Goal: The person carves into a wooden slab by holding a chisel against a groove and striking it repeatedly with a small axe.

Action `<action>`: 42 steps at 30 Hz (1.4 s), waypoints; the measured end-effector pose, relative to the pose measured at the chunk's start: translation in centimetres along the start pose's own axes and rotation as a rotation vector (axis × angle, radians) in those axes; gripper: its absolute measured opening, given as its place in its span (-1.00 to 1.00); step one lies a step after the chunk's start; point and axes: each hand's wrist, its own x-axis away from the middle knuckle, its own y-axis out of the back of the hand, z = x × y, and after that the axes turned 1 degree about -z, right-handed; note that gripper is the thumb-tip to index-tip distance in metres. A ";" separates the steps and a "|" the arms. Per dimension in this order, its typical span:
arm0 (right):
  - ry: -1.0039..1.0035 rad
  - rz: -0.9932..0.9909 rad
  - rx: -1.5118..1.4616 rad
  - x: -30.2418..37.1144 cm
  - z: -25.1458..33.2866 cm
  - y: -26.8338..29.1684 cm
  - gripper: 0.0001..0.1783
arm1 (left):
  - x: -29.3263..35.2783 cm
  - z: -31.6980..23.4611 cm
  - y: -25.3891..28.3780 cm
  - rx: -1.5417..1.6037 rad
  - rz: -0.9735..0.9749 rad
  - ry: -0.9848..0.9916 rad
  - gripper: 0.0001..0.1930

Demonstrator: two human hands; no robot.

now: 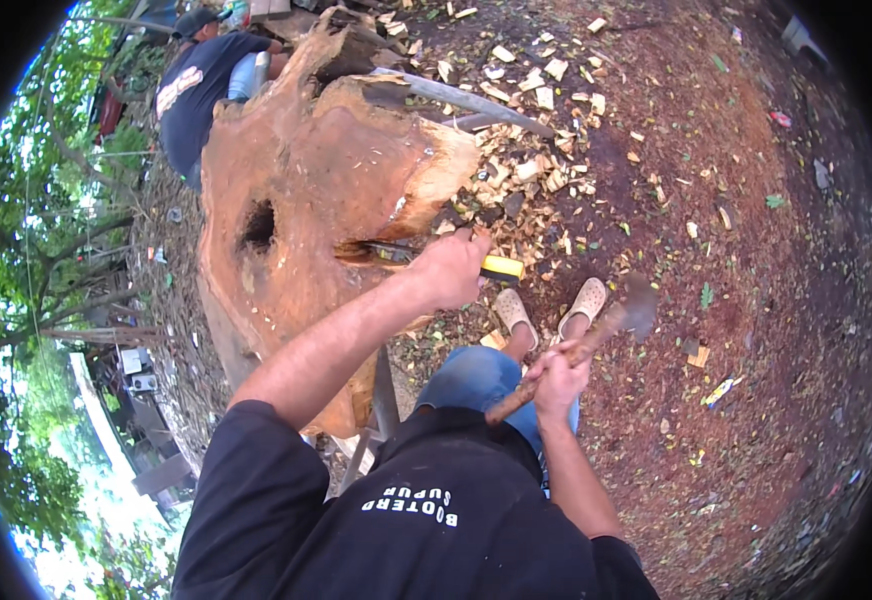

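Observation:
My left hand (450,270) is closed around a chisel (502,267) with a yellow and black handle. Its blade points left into a dark split in a large reddish-brown wood slab (306,190); whether the tip touches the wood I cannot tell. In my right hand (562,382), fingers wrapped round its wooden handle, is a hammer (596,338). The hammer's greyish head (641,306) is blurred and hangs to the right of the chisel's handle end, apart from it. A dark hole shows in the slab's face, left of the split.
Wood chips (526,180) lie heaped beside the slab's right edge and scattered over the brown ground. Metal legs (384,395) stand under the slab. My feet in beige clogs (584,303) are just below the chips. Another person (201,95) is bent at the slab's far left side.

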 end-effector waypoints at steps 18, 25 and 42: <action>-0.112 -0.011 0.174 -2.1 0.9 5.2 -0.82 | 0.5 -1.4 0.4 -0.062 0.116 -0.316 -0.60; -0.166 -0.002 0.174 -1.4 -0.3 4.4 -0.80 | -0.2 -1.4 -1.7 0.001 -0.048 -0.260 -0.52; -0.027 -0.068 -0.089 1.2 -1.0 1.7 -0.84 | -1.7 0.1 -0.9 -0.065 0.195 -0.134 -0.62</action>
